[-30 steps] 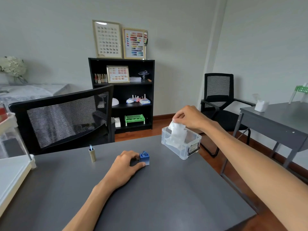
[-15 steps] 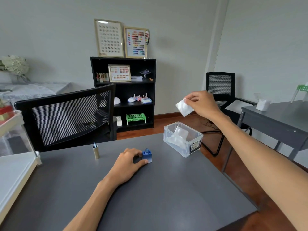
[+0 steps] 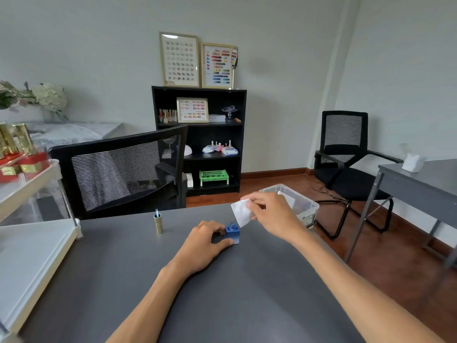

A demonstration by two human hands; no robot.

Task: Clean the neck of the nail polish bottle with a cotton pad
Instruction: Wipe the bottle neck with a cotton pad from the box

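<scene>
A small blue square nail polish bottle (image 3: pixel 232 233) stands uncapped on the grey table (image 3: pixel 247 293). My left hand (image 3: pixel 201 247) rests on the table and grips the bottle's side with thumb and fingers. My right hand (image 3: pixel 273 217) pinches a white cotton pad (image 3: pixel 241 212) just above and to the right of the bottle's neck, not touching it. The bottle's gold cap with its brush pointing up (image 3: pixel 158 222) stands on the table to the left.
A clear plastic box (image 3: pixel 305 210) with more pads sits at the table's far right edge. A black mesh chair (image 3: pixel 118 174) faces the table's far side. A white shelf unit (image 3: pixel 29 243) stands at the left, a second grey table (image 3: pixel 420 184) at the right.
My right hand drew a cotton pad out of the clear box, lifted it, then brought it down and left toward the bottle. My left hand stayed on the bottle.
</scene>
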